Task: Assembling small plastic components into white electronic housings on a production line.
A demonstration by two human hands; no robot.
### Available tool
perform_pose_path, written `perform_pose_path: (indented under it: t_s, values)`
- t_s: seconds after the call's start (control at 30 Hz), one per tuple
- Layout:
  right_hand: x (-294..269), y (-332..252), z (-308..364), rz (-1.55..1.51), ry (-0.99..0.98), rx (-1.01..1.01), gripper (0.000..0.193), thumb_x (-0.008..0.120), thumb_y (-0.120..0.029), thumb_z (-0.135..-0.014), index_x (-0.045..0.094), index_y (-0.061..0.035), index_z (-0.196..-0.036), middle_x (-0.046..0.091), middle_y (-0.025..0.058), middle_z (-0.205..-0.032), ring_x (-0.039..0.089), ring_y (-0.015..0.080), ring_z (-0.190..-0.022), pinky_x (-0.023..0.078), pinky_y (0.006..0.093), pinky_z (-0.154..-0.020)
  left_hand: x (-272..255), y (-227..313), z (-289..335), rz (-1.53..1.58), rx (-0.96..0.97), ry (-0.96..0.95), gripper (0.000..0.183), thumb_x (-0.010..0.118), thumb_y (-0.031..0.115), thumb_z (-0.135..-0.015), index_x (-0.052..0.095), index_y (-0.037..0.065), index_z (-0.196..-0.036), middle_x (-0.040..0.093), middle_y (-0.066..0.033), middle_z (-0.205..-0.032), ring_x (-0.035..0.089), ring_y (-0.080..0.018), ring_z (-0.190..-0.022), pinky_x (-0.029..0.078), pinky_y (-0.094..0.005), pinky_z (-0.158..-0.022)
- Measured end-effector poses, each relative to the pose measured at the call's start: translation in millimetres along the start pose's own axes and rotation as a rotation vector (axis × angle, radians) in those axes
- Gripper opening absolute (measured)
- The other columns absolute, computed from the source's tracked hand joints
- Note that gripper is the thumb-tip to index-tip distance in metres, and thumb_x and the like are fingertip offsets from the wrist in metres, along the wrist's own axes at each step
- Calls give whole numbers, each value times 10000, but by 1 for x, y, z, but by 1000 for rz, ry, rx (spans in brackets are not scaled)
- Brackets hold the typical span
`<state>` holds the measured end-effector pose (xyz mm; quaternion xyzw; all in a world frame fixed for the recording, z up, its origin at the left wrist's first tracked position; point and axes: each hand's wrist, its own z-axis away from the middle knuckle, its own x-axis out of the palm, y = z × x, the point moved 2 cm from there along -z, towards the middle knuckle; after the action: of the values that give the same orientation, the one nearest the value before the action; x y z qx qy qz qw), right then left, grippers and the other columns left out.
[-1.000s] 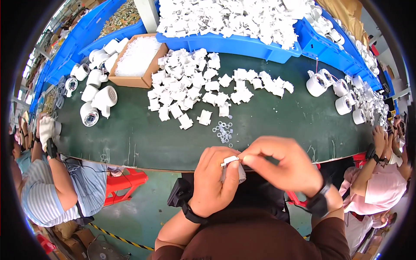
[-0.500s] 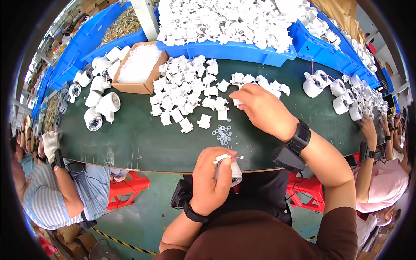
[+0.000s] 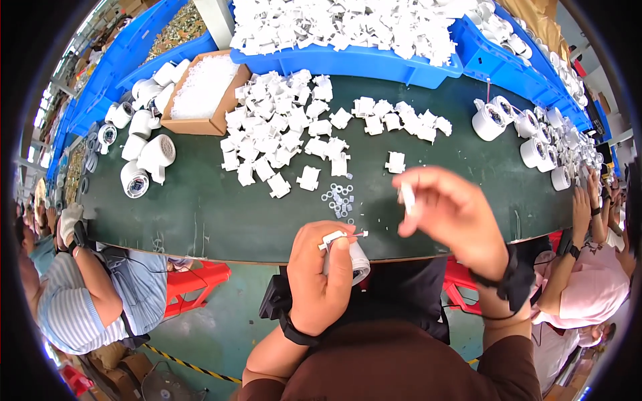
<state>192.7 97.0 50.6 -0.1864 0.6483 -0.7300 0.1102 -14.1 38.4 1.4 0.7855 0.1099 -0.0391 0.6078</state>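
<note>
Near the table's front edge, my left hand is closed around a white cylindrical housing. A small white connector on thin wires and a white plastic piece stick out above its thumb. To the right, my right hand, somewhat blurred, pinches a small white plastic part between thumb and fingers. A single white bracket lies on the table just beyond that hand. Small translucent rings are scattered beyond my left hand.
A heap of white brackets covers the table's middle, below a full blue bin. A cardboard box of clear bits stands left, beside white housings. More housings stand right. Co-workers sit at both sides.
My right hand has drawn back from the bracket group toward me and rightward, carrying the small white part. A lone bracket now shows where it was. My left hand keeps its hold.
</note>
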Motion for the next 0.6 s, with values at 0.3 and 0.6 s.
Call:
perform_pose_path:
  t_s: [0.3, 0.6]
  values:
    - [47, 34, 29, 207, 82, -180, 456, 649, 108, -922, 642, -33, -1356, 665, 82, -1174, 639, 142, -1065, 535, 298, -929, 13, 11, -4, -249, 190, -28, 219, 562, 14, -936, 640, 6, -1140, 701, -135, -1123, 626, -326, -943, 484, -400, -852]
    - [61, 42, 31, 305, 269, -326, 463, 764, 58, -828, 683, -20, -1276, 725, 89, -1041, 650, 219, -909, 519, 334, -817, 15, 5, 0, -258, 282, -54, 371, 438, 231, -985, 624, -25, -1178, 680, -155, -1119, 607, -347, -962, 469, -430, -842]
